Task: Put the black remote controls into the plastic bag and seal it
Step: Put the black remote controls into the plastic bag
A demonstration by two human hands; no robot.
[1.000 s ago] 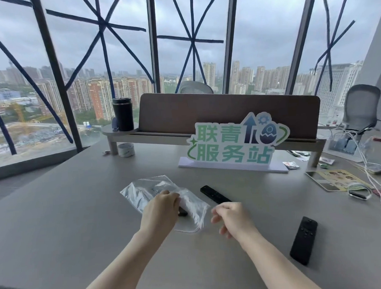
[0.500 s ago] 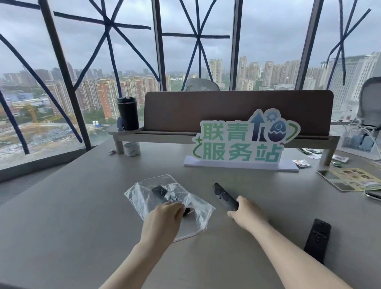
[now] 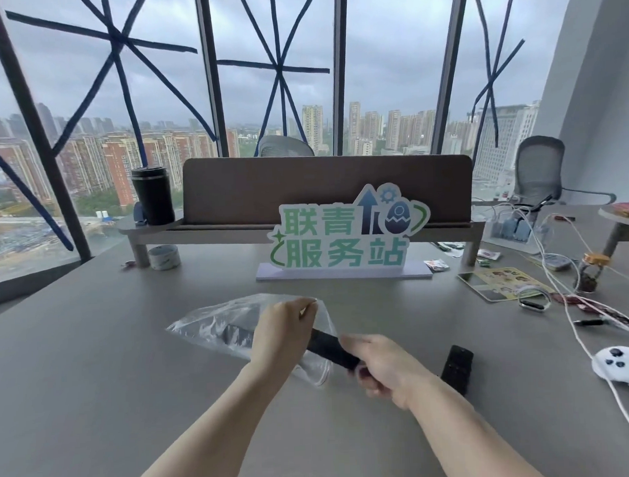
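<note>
A clear plastic bag [image 3: 216, 324] lies on the grey table [image 3: 96, 371] with a dark remote [image 3: 236, 335] visible inside it. My left hand [image 3: 282, 334] pinches the bag's upper edge and holds its mouth up. My right hand [image 3: 385, 369] grips the near end of a slim black remote [image 3: 331, 348], whose far end points into the bag's mouth behind my left hand. A third black remote [image 3: 457, 369] lies flat on the table just right of my right hand.
A green-lettered sign [image 3: 345, 237] stands behind the bag, in front of a low shelf with a black tumbler [image 3: 152, 196]. White cables [image 3: 576, 336], a white controller [image 3: 619, 367], a wristband and a printed card lie at the right. A tape roll [image 3: 164, 257] sits under the shelf.
My right hand picked the slim remote off the table and brought it toward the bag's mouth. My left hand lifted the bag's edge. The view shifted left, showing more of the table's right side.
</note>
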